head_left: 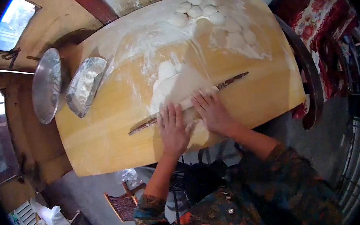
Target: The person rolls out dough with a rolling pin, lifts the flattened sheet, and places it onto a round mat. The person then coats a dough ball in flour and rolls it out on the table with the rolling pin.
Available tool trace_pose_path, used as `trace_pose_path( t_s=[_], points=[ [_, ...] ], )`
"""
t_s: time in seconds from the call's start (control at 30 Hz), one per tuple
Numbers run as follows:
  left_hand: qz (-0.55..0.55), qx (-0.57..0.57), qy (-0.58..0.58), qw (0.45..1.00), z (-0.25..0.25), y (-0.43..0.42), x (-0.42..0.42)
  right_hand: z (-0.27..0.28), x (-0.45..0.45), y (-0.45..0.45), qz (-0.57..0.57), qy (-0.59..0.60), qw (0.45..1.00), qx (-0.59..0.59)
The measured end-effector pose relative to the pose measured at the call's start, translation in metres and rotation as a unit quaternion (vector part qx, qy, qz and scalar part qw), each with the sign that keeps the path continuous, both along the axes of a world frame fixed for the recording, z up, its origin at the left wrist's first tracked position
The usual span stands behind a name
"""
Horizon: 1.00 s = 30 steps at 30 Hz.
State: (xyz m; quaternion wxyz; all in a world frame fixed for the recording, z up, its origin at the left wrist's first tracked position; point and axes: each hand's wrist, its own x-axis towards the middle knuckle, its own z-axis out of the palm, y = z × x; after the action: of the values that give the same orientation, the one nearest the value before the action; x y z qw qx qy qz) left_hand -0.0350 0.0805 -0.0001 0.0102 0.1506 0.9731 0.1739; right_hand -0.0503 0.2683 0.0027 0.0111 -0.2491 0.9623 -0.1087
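Observation:
A thin dark rolling pin (pixel 232 80) lies slantwise on the wooden board, its two tapered ends showing. Pale dough (pixel 181 84), dusted with flour, spreads beyond it and seems to wrap round its middle. My left hand (pixel 173 128) rests flat on the pin's left part, fingers stretched forward. Over the right part lies my right hand (pixel 214 112), also flat with its fingers extended. Between the hands a whitish stretch of covered pin shows. My palms hide part of the dough beneath them.
Several floured dough balls (pixel 195 11) sit at the board's far side. A metal container of flour (pixel 86 84) stands at the left edge, beside a tilted metal basin (pixel 47 86). The wooden board (pixel 100 142) has a curved dark chair back (pixel 310 74) to its right.

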Motion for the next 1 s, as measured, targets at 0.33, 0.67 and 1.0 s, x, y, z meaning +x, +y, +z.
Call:
trace_pose_path(
  t_s=[0.33,0.67,1.0],
  points=[
    [0.116,0.081,0.118,0.983,0.013,-0.057,-0.227,0.025,-0.233,-0.003,-0.098,0.048,0.991,-0.073],
    [0.113,-0.095,0.083,0.986,-0.002,-0.081,-0.101,-0.011,-0.095,0.042,-0.054,0.038,0.998,0.013],
    [0.229,0.036,0.124,0.965,-0.004,-0.076,0.003,0.013,0.011,0.037,0.023,-0.031,0.995,-0.091]
  ],
)
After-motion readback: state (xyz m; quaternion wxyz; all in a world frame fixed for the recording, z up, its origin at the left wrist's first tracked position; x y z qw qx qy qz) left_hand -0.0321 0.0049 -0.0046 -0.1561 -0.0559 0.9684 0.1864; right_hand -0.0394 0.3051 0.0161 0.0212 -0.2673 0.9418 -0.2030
